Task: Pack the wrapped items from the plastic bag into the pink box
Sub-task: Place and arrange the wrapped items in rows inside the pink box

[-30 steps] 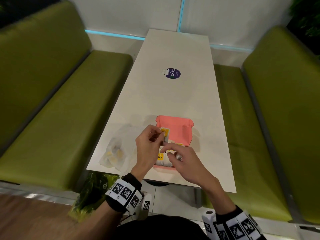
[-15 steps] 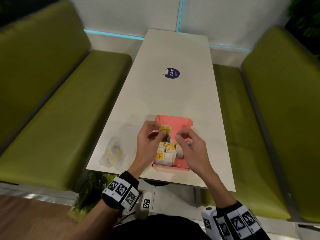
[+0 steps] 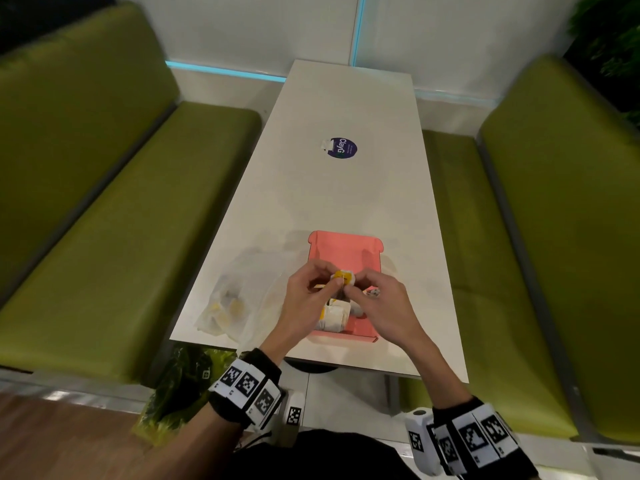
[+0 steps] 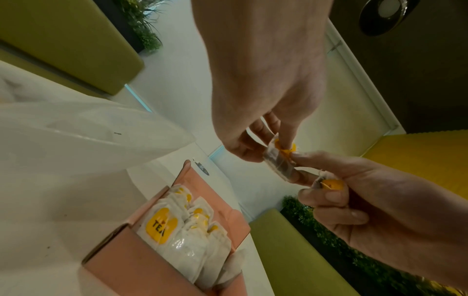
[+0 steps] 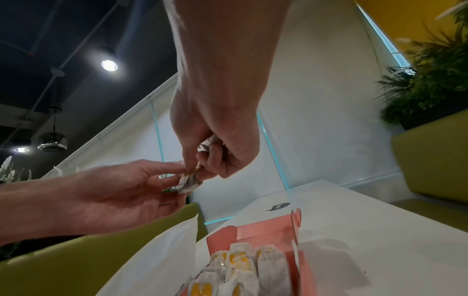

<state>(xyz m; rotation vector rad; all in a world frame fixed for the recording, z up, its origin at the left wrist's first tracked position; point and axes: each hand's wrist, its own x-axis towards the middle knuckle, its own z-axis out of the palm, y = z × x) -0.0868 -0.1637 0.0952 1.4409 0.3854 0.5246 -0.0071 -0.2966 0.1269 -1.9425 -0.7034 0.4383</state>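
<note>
Above the open pink box, my left hand and right hand both pinch one wrapped tea bag with a yellow tag. The left wrist view shows this tea bag held between the two sets of fingertips. A second wrapped tea bag is tucked in my right hand's curled lower fingers. Several wrapped tea bags stand packed at the near left of the pink box. The clear plastic bag lies left of the box with more yellow-tagged items inside.
The white table carries a round dark sticker further back. Green benches run along both sides. The near table edge lies just behind the box. A green bag sits on the floor below the left corner.
My right hand lifted out of the box and came up to the left hand. It now pinches the tea bag that the left hand was holding alone.
</note>
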